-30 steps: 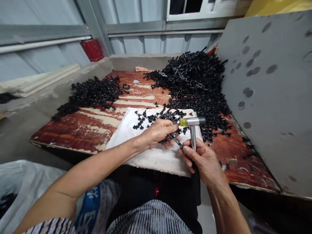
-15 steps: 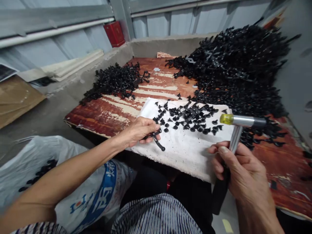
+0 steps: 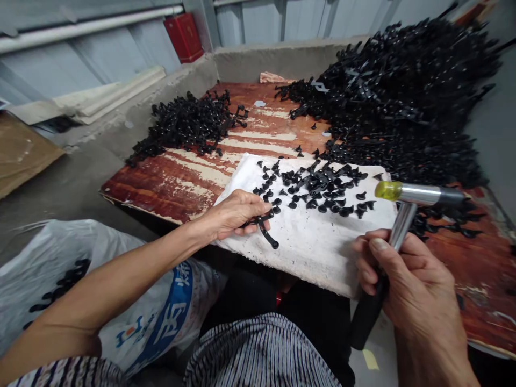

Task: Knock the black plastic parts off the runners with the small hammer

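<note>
Two big heaps of black moulded plastic parts cover a wooden table (image 3: 161, 199) with peeling red varnish: the larger heap (image 3: 403, 107) on the far right, the smaller heap (image 3: 185, 123) on the far left. Down by the person's lap, a woven sack (image 3: 161, 317) with blue print has some black pieces (image 3: 60, 290) in it. A white padded cloth (image 3: 318, 252) sits at the table's near edge, with loose pieces (image 3: 318, 185) scattered over it.

The right hand (image 3: 415, 301) is wrapped tight round a small hammer (image 3: 417, 193) with a yellow-tipped metal head. The left hand (image 3: 236, 215) pinches a short black plastic runner (image 3: 264, 231) over the cloth.

Main risk, imo: those fingers sit right by the runner, so a badly aimed hammer blow could hit them. A hard knock could also send bits flying into the heaps.
</note>
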`<state>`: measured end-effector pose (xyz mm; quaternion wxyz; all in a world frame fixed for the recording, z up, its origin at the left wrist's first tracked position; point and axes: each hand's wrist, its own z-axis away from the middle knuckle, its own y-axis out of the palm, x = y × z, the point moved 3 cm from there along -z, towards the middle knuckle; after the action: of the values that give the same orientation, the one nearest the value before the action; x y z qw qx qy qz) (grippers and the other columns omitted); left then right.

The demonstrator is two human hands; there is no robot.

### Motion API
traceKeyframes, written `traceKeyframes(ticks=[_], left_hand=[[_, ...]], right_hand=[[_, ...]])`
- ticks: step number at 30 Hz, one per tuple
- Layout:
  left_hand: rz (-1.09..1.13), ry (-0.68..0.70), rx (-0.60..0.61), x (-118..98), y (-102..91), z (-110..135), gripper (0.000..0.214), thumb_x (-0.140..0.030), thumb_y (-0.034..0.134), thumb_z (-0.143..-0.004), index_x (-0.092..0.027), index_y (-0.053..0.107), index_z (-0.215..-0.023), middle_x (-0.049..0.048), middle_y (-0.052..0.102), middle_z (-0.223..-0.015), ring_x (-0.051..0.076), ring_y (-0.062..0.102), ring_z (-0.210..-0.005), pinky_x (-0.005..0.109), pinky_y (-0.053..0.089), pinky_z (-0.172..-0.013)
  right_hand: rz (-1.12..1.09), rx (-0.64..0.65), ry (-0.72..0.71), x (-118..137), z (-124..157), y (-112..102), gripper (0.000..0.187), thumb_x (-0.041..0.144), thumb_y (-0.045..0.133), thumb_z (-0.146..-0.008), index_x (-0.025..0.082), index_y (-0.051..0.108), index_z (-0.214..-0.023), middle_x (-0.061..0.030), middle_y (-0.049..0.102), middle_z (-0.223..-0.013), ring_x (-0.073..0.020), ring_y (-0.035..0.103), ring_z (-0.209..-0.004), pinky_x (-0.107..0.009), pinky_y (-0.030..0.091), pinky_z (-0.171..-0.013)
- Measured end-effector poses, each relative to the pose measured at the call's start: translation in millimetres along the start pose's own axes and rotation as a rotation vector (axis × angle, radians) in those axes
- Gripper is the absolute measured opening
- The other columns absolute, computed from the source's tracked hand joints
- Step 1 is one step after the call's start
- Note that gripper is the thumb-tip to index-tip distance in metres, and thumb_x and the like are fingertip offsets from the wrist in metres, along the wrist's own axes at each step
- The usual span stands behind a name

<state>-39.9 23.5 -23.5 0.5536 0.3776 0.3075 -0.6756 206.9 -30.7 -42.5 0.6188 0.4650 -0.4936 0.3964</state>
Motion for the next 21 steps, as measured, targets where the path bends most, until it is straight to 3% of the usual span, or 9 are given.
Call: traceKeyframes(ticks=[4,21], left_hand=[[-0.013,0.001,0.004,1.6,-0.9,-0.2,0.032,-0.016,0.059,-0.091,-0.011,0.059,-0.059,0.0053,0.065,-0.055,0.002,0.041,-0.03,0.015,0.018,-0.028],[0.006,0.034,0.055,6.0,-1.3,-3.4,0.031,-0.026,0.072,-0.083,-0.009,0.062,-0.059,0.0059,0.065,-0.056,0.001,0.04,-0.03,0.015,0.018,-0.028]], right_hand=[[-0.005,-0.006,0.008,-0.4,-1.0,-0.8,0.027,0.034,0.085,-0.065,0.02,0.065,-0.076,-0.0011,0.068,-0.066,-0.0073,0.045,-0.035,-0.018,0.036,-0.027],[0.009,-0.009,0.01,-0.6,-0.1,-1.6,0.025,0.034,0.084,-0.066,0.02,0.066,-0.076,-0.0012,0.067,-0.066,-0.0074,0.045,-0.036,-0.018,0.036,-0.028]])
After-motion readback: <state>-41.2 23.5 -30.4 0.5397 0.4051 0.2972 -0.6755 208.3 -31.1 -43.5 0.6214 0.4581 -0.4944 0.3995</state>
